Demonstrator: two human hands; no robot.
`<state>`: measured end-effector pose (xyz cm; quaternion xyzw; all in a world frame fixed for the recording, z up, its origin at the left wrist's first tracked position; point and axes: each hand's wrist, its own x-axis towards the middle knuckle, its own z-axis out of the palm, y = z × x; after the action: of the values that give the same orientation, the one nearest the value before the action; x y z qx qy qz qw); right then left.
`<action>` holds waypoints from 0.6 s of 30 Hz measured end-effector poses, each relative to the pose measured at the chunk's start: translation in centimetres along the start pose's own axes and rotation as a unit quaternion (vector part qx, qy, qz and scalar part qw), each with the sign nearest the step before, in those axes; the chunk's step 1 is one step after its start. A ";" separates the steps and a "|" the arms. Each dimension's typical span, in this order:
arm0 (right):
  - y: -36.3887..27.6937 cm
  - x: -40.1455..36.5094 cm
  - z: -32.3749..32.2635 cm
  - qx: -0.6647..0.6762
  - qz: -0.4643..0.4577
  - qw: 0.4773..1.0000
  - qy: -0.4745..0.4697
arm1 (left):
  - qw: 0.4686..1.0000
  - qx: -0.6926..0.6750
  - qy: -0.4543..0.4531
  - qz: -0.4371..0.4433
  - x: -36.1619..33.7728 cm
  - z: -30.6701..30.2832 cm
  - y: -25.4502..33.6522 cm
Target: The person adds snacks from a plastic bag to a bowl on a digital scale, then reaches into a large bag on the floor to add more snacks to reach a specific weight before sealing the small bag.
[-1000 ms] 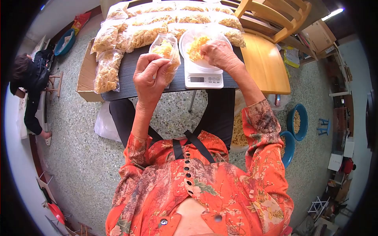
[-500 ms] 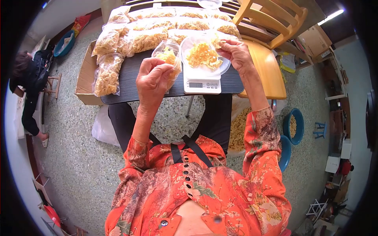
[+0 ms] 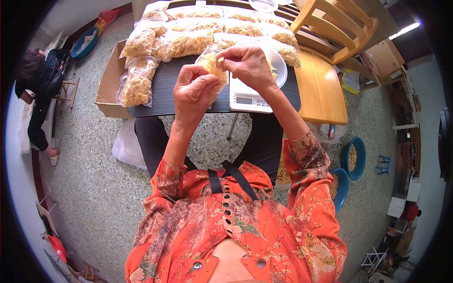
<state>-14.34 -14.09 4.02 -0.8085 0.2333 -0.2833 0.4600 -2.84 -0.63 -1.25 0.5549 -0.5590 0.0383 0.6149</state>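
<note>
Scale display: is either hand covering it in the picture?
No, the display shows uncovered on the front of the white scale, below the right hand.

Glossy plastic bag (image 3: 222,86), smooth plastic scale (image 3: 250,103), glossy wooden seat (image 3: 322,87)

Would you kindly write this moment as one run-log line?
left hand: pinching clear plastic bag of yellowish pieces | right hand: at bag's top | white digital scale: under pale round bowl

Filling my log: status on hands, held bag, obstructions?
Left hand pinching bag, yellow flakes inside. Right hand at bag's top, grip unclear. Right hand partly hiding bowl.
</note>
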 end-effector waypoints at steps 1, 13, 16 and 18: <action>0.3 0.1 0.3 -0.068 -0.045 0.997 0.001 | 1.000 0.001 0.002 -0.001 0.0 -0.2 0.0; 0.4 1.4 1.8 -0.340 -0.250 0.894 -0.149 | 0.999 0.005 0.033 0.021 -1.0 0.1 -0.2; 0.8 1.4 1.9 -0.248 -0.220 0.935 -0.129 | 0.999 0.006 0.036 -0.016 -0.7 -0.4 -0.1; 0.7 1.2 1.1 -0.222 -0.196 0.946 -0.133 | 0.999 0.005 0.036 -0.020 -0.4 -0.5 0.1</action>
<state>-12.74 -14.49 3.28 -0.9501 0.0638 -0.1995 0.2313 -2.78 -0.01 -1.36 0.5673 -0.5252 0.0492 0.6324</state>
